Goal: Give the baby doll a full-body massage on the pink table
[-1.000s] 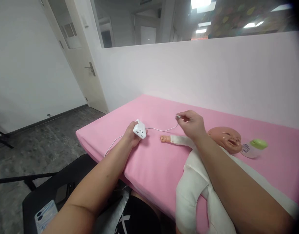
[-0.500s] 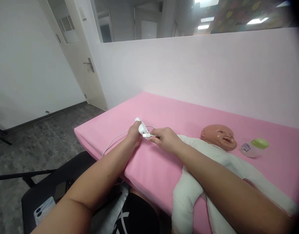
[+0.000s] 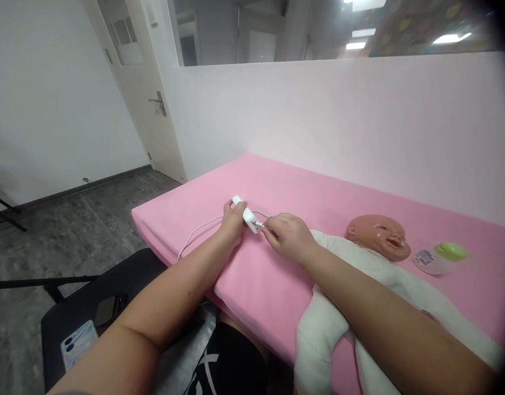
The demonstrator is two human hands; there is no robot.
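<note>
Over the pink-covered table, my left hand (image 3: pixel 233 219) is closed around a white device (image 3: pixel 249 217), a small elongated thing like a power strip or adapter. My right hand (image 3: pixel 287 235) pinches a small white plug (image 3: pixel 258 224) at the near right end of the device. Whether the plug is inside the device or only touching it, I cannot tell. A thin white cable (image 3: pixel 195 231) loops over the cloth behind and left of my left hand. My right forearm passes over the doll's white cloth body (image 3: pixel 318 329).
The doll's head (image 3: pixel 379 236) lies right of my right hand, beside a bottle with a green cap (image 3: pixel 450 252). A black chair (image 3: pixel 55 329) at lower left holds a phone (image 3: pixel 78 343) and a dark object (image 3: pixel 108 310). Behind the pink table (image 3: pixel 252 175) stands a white wall.
The plug, earlier held in front of the device, is now against its end. My left hand's fingers have shifted on the device. The whole view has moved slightly.
</note>
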